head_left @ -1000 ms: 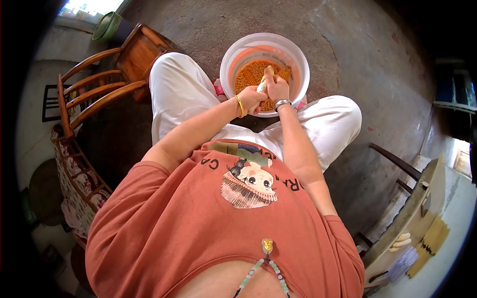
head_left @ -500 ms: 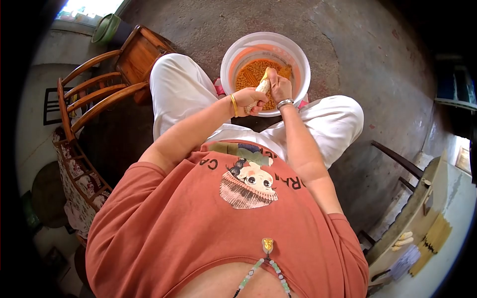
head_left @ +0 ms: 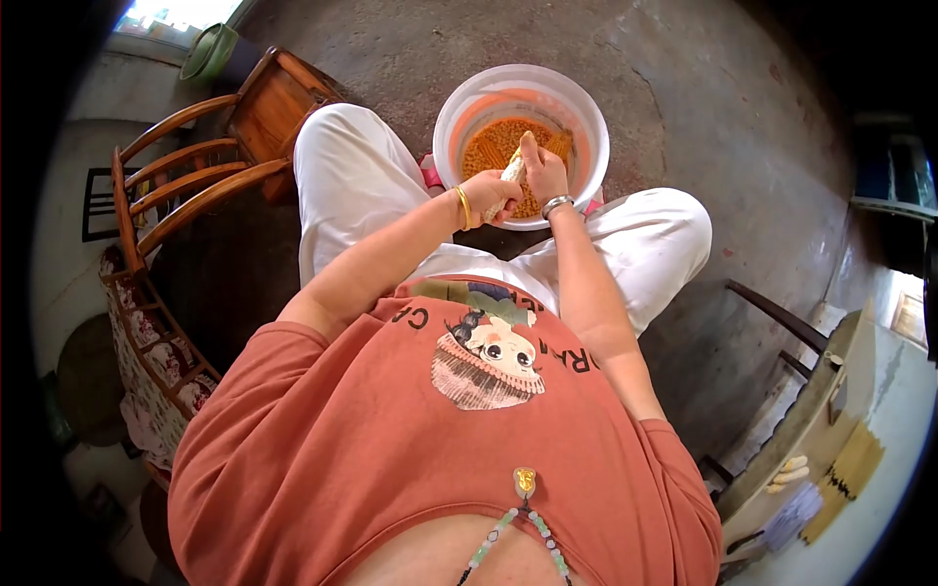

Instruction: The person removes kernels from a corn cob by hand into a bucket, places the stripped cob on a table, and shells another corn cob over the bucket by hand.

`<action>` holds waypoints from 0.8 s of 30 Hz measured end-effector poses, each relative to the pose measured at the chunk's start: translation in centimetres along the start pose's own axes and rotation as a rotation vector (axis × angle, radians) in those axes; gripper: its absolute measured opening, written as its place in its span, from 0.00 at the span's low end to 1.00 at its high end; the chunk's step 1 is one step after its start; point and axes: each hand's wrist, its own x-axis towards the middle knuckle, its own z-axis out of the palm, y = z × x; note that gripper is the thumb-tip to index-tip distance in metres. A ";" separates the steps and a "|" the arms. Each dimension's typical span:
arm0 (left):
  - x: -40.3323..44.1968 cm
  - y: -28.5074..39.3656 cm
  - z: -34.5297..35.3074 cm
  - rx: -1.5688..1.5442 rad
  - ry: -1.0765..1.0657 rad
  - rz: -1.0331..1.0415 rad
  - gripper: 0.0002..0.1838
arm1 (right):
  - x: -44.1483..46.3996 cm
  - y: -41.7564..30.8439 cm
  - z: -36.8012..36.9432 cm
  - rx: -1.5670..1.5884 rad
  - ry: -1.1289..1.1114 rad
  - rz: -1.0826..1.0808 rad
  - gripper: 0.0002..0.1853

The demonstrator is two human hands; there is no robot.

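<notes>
Between my knees stands a white bucket (head_left: pixel 447 137) with loose orange-yellow corn kernels (head_left: pixel 508 127) in it. A corn cob (head_left: pixel 514 168), pale and mostly stripped along the side that shows, is held at a slant over the bucket. My left hand (head_left: pixel 491 194) is closed around its lower part. Near the upper end, my right hand (head_left: pixel 545 176) has curled fingers and a raised thumb pressed against the cob. An unstripped ear of corn (head_left: pixel 559 146) lies among the kernels, partly behind my right hand. Both hands cover part of the bucket's contents.
A wooden chair (head_left: pixel 264 107) stands to the left of my leg, and a green container (head_left: pixel 209 54) sits behind it. On the right, a table or ledge (head_left: pixel 782 430) carries several pale pieces (head_left: pixel 789 473) that look like cobs. Bare concrete floor (head_left: pixel 391 49) surrounds the bucket.
My right hand has shifted slightly down and left, and its thumb now points up along the cob's tip. My left hand keeps its hold on the cob, almost unmoved.
</notes>
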 end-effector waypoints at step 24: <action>-0.5 0.3 0.4 -0.138 -0.072 -0.030 0.07 | 0.7 0.5 -0.7 0.197 0.060 0.144 0.33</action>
